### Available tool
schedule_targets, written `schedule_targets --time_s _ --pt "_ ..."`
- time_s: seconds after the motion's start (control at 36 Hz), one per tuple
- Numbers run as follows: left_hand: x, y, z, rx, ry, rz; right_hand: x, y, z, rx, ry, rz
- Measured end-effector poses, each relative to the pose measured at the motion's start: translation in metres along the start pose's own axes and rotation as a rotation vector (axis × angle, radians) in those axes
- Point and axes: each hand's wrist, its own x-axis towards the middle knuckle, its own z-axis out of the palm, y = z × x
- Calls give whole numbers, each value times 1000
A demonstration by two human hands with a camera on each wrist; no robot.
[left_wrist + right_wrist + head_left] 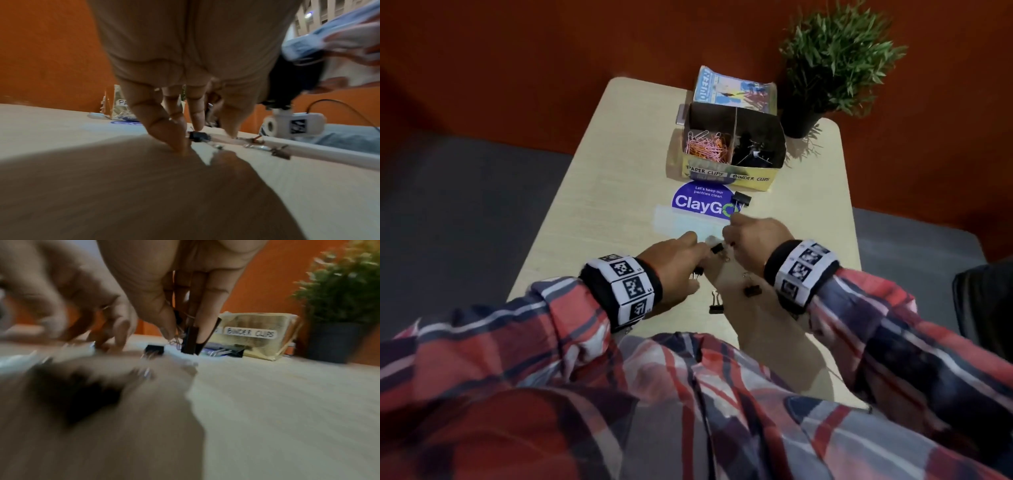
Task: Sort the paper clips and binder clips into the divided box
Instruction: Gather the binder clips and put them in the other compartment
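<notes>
Right wrist view showed the right hand [185,288] pinching a binder clip [190,340] above the table [277,402]; the left hand [671,260], seemingly loose-fingered, touched another clip [717,248] short of the box [732,144].

Pale wood-grain table with rounded corners [599,178] has a yellow cardboard divided box [726,173] near the far edge, a dark-potted green plant [799,123] beside it, a purple round ClayGo sticker [702,202], one larger black binder clip [742,198] on that sticker, plus small black binder clips [751,289] scattered closer in.
</notes>
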Motion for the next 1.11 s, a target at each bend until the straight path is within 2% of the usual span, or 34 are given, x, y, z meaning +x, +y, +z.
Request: schedule_targets --time_s 0.11,0.19,0.25,0.33,0.47,0.56,0.61,0.67,0.72,0.78,0.81,0.83,0.89,0.94,1.06,1.11 --pt "-6 12 3 36 -59 76 21 30 -32 114 264 93" --pt "-8 23 10 134 -95 113 46 56 -70 110 395 162" --pt "-7 28 13 148 -74 132 67 71 -88 124 408 212" --pt "0 30 13 125 -34 142 92 79 -101 102 329 238" --pt "9 29 9 87 -21 168 119 87 -80 27 160 252" --pt "12 28 6 83 -16 190 121 91 -68 112 105 227" --pt "15 27 4 98 -25 203 118 94 -67 199 143 231" --pt "18 24 2 109 -25 210 107 95 -69 209 245 191" --pt "20 19 0 116 -8 206 84 92 -68 185 371 119" --pt "22 12 -2 87 22 171 59 85 -59 165 414 3" --pt "23 8 -5 53 40 141 48 81 -54 157 407 -70" --pt "24 4 -8 7 55 105 39 76 -49 150 339 -101" --pt "26 -2 -13 -91 70 36 32 69 -34 119 113 -94" --pt "30 -4 -18 -93 44 -2 30 64 -21 90 -74 -53" --pt "34 3 -22 95 -92 42 25 62 -6 125 -158 -30" --pt "33 5 -19 120 -96 52 16 61 -5 145 -172 -7"
